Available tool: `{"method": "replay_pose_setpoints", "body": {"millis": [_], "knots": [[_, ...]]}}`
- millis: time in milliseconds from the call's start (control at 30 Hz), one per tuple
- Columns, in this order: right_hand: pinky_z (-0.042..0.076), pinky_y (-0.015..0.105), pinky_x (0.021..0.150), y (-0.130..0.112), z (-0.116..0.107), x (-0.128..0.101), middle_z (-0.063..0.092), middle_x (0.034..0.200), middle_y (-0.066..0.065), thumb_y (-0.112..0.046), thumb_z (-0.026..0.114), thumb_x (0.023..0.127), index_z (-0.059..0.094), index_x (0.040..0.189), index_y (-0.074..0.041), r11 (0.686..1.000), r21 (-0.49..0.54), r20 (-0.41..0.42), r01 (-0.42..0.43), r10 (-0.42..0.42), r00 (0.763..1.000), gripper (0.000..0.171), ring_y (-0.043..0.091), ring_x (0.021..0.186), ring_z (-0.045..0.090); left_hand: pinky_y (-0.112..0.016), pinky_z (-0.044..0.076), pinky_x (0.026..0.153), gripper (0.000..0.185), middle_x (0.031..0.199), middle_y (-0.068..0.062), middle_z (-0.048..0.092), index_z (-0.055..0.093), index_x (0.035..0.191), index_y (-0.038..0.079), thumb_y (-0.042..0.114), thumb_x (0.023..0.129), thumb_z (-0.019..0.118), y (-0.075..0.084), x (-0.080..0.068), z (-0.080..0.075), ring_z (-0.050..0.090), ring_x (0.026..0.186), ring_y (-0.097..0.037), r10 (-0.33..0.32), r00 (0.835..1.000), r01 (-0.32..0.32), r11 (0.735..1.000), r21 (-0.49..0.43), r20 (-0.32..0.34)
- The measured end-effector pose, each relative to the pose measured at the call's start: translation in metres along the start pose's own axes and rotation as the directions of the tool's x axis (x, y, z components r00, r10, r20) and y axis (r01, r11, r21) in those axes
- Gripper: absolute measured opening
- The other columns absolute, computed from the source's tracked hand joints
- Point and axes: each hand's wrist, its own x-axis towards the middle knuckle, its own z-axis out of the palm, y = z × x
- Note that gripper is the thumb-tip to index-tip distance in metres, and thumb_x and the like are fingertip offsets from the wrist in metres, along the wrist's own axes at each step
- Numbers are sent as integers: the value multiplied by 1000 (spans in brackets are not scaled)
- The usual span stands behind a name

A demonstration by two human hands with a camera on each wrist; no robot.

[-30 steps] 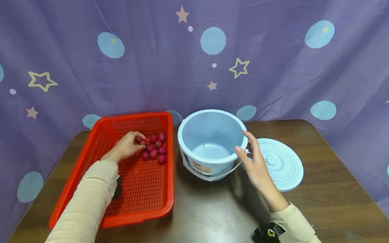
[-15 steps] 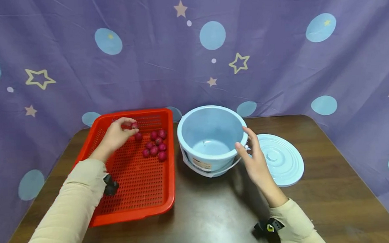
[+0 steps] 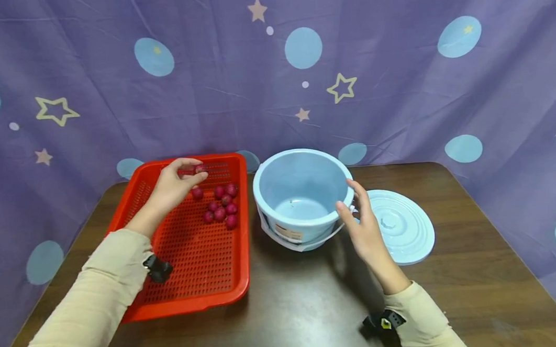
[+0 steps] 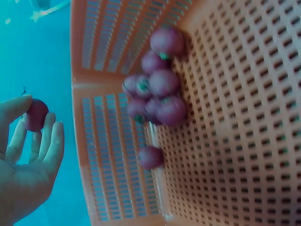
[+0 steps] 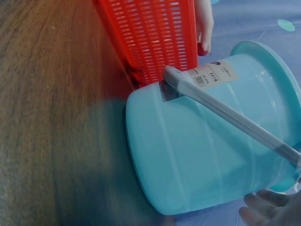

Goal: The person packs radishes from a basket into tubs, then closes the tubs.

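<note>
My left hand (image 3: pixel 171 187) pinches a small red radish (image 4: pixel 36 115) between thumb and fingers, raised over the far end of the red slotted basket (image 3: pixel 198 267). Below it in the basket, several radishes (image 3: pixel 220 214) lie in a cluster by the right wall, and a single radish (image 3: pixel 197 192) sits apart from them. To the right stands a light blue bucket (image 3: pixel 302 177), upright, its floor visible. My right hand (image 3: pixel 368 237) is at the bucket's right rim, thumb and fingers extended and spread against it. The right wrist view shows those fingers partly cut off.
A light blue round lid (image 3: pixel 405 229) lies flat on the brown wooden table (image 3: pixel 285 320), right of the bucket. The bucket's handle (image 3: pixel 305 247) hangs down at its front. A purple patterned curtain (image 3: pixel 397 99) hangs behind the table.
My left hand has lifted one radish from the pile, raising it toward the basket's far wall and then shifting slightly right. The right hand has stayed at the bucket rim.
</note>
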Motion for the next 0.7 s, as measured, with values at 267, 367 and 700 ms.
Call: {"method": "replay_pose_setpoints", "body": {"millis": [267, 367, 700], "knots": [[35, 37, 94, 0, -3, 1, 52, 128, 22, -19, 55, 100, 35, 152, -19, 1000, -12, 2, 5, -5, 1000, 55, 22, 115, 48, -20, 50, 69, 50, 128, -17, 57, 53, 134, 2, 29, 95, 69, 25, -6, 13, 63, 79, 3, 6, 1000, -7, 996, -88, -11], [34, 37, 94, 0, -2, 1, 52, 128, 22, -19, 55, 100, 36, 151, -18, 1000, -7, -1, 9, -9, 1000, 54, 23, 116, 48, -20, 49, 68, 48, 123, -15, 60, 57, 131, 3, 30, 93, 70, 31, -9, 17, 63, 79, 0, 20, 999, -24, 995, -98, -34], [35, 34, 93, 3, 1, 1, 52, 125, 19, -22, 55, 101, 36, 151, -20, 1000, -20, -5, 8, -8, 1000, 55, 19, 113, 47, -28, 45, 80, 43, 111, -10, 64, 65, 119, 5, 38, 92, 70, 50, -15, 31, 57, 88, -21, 123, 980, -137, 987, -81, -155]]}}
